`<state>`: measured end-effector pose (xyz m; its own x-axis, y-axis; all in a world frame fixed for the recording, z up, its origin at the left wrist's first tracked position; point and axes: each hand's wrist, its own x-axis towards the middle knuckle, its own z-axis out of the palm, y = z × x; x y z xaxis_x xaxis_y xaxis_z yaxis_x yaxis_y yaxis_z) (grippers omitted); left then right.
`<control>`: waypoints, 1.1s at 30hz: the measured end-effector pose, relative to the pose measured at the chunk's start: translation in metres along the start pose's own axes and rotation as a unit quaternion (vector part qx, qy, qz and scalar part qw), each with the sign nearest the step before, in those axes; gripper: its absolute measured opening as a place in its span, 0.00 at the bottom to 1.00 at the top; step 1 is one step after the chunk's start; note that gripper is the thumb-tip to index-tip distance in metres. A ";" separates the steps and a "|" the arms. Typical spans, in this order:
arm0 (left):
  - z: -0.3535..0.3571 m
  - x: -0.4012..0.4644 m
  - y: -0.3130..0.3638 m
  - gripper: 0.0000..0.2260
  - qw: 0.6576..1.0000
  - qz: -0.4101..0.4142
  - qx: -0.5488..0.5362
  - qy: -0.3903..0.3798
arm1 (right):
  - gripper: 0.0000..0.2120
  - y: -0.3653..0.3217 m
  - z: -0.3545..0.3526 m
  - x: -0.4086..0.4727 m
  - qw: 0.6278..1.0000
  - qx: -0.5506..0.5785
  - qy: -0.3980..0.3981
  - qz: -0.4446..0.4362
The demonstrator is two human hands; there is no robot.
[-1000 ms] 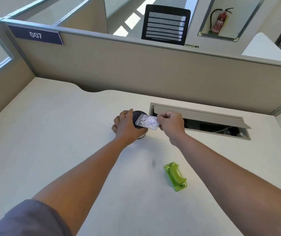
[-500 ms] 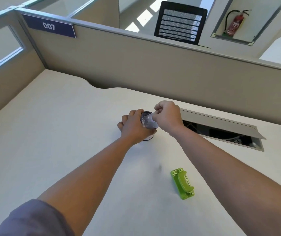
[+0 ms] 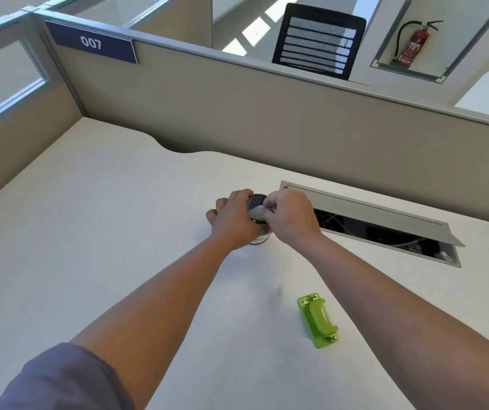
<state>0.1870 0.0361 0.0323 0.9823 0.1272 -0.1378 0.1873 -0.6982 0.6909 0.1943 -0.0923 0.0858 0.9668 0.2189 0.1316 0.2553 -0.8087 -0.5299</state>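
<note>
A dark mesh cup (image 3: pixel 255 200) stands on the pale desk (image 3: pixel 95 232) in the middle of the view. My left hand (image 3: pixel 233 220) wraps around its left side. My right hand (image 3: pixel 292 216) is over the cup's right rim and pinches a small clear packet (image 3: pixel 257 213) with pale contents, which dips into the cup's mouth. Most of the packet and the cup's body are hidden by my hands.
A green hole punch (image 3: pixel 318 320) lies on the desk near my right forearm. An open cable tray (image 3: pixel 370 223) with its flap raised sits just right of the cup. Beige partition walls (image 3: pixel 237 113) close off the desk at the back and left.
My right hand has brought the packet from flat above the cup down into its mouth, tilting it. My left hand has kept hold of the cup. The view has shifted a little.
</note>
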 end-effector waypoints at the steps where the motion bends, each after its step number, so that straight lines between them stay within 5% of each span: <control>1: 0.000 0.000 0.000 0.38 1.000 0.000 0.001 0.001 | 0.16 0.001 0.000 -0.001 1.000 0.000 0.012 -0.022; 8: 0.000 0.001 0.000 0.40 1.000 -0.005 -0.001 -0.008 | 0.07 0.011 0.003 -0.009 0.997 -0.016 0.029 -0.066; 20: 0.000 0.003 -0.001 0.41 1.000 -0.009 -0.004 -0.010 | 0.08 0.014 0.002 -0.013 0.999 -0.012 0.014 -0.052; 28: 0.002 0.003 -0.001 0.38 1.000 0.000 0.016 0.001 | 0.06 0.022 -0.003 -0.010 0.982 0.128 0.066 0.124; 33: 0.003 0.001 0.000 0.33 1.000 -0.005 0.015 -0.002 | 0.08 0.030 -0.009 -0.009 0.922 0.271 0.104 0.256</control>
<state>0.1879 0.0340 0.0306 0.9802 0.1322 -0.1476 0.1973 -0.7171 0.6685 0.1934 -0.1236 0.0758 0.9547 -0.2709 -0.1233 -0.2223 -0.3735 -0.9006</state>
